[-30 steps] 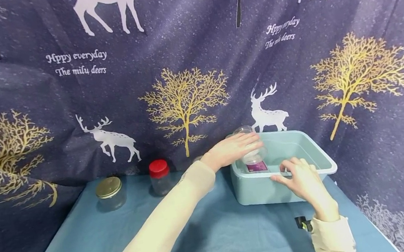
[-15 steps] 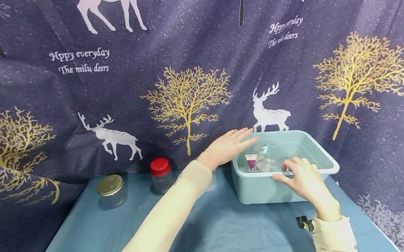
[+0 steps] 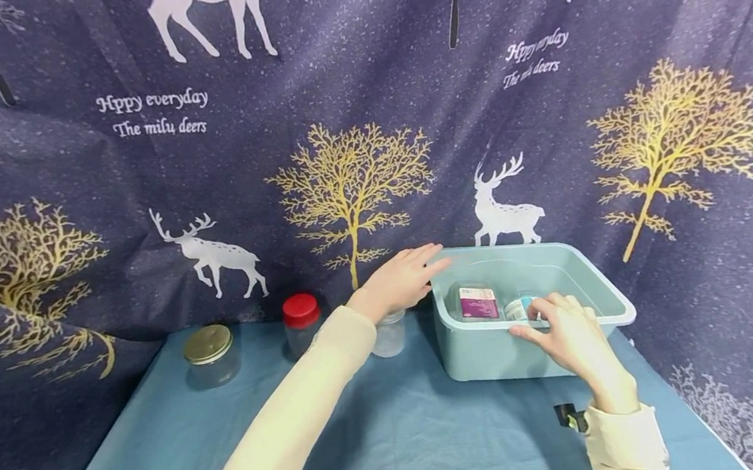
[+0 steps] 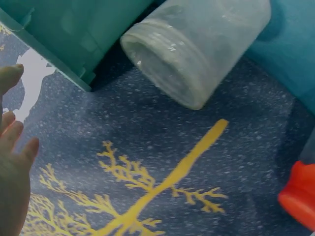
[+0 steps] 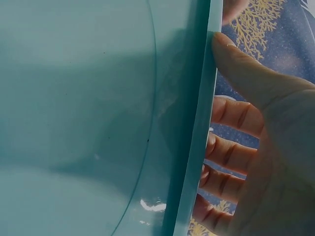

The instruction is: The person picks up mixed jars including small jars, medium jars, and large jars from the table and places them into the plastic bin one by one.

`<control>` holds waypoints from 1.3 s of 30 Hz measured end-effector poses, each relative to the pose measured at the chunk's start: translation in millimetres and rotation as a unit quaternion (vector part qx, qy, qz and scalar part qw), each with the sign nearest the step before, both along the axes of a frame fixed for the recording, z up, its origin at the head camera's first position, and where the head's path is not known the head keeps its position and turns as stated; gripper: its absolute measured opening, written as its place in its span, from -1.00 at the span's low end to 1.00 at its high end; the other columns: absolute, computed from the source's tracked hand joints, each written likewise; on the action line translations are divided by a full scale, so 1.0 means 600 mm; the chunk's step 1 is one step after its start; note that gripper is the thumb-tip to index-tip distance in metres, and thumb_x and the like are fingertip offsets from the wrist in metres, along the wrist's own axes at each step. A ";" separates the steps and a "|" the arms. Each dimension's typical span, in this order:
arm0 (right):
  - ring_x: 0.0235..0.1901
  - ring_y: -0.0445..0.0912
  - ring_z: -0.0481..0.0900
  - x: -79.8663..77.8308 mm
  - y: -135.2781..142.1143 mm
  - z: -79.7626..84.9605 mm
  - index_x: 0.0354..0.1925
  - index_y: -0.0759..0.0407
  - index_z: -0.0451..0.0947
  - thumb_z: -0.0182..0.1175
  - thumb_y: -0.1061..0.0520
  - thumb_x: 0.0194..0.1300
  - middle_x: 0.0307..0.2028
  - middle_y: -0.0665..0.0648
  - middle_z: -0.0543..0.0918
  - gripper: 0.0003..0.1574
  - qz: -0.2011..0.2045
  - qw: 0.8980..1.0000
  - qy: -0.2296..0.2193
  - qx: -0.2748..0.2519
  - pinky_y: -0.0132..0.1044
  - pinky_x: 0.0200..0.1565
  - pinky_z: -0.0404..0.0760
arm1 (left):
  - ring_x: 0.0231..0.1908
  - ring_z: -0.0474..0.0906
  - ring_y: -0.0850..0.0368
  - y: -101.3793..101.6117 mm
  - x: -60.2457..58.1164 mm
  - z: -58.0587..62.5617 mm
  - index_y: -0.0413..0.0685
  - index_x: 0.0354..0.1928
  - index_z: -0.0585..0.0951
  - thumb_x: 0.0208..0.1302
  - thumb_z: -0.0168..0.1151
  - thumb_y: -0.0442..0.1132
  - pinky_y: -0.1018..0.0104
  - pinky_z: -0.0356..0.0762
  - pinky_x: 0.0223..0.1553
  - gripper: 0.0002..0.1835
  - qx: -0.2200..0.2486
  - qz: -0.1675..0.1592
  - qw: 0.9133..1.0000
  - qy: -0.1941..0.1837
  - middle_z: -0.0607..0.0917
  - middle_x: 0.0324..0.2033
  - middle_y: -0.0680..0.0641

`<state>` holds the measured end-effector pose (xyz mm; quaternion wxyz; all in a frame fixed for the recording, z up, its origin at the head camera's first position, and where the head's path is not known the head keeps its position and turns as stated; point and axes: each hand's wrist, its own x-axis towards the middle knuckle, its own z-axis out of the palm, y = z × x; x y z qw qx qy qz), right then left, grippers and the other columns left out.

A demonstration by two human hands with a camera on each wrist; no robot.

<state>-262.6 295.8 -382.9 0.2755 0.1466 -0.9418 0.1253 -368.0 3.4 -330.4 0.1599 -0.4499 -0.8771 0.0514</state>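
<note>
My left hand [image 3: 398, 282] has its fingers extended above a clear lidless jar [image 4: 172, 54], between that jar and the basin's left rim. The same jar [image 3: 389, 335] stands on the table, partly hidden by the hand in the head view. My right hand [image 3: 569, 333] holds the near rim of the light-blue plastic basin [image 3: 499, 352], thumb outside and fingers curled over it. Inside the basin are a clear container with a purple-and-white label [image 3: 478, 305] and an item with a teal-and-white label [image 3: 518, 307], partly hidden by the right hand.
Left of the lidless jar stands a red-lidded jar [image 3: 301, 319]. Farther left is a squat jar with a gold lid [image 3: 211, 355]. A small black object [image 3: 564, 414] lies near the right wrist. A patterned dark curtain [image 3: 358, 61] hangs behind the blue table [image 3: 397, 432].
The left hand let go of a clear jar, which dropped into the basin, then moved left over the lidless jar. The labelled things in the basin shifted. The right hand stayed on the rim.
</note>
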 end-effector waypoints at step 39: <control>-0.28 0.20 0.49 0.005 -0.002 0.002 -0.34 0.09 0.58 0.46 -0.18 0.05 -0.34 0.11 0.57 -0.57 -0.004 1.000 -0.004 -0.013 0.14 -0.29 0.35 | 0.35 0.25 -0.07 -0.173 0.126 -0.149 0.07 0.30 0.48 0.34 0.28 -0.10 -0.09 0.40 0.18 -0.50 0.414 0.117 0.879 -0.206 0.30 0.39 -0.10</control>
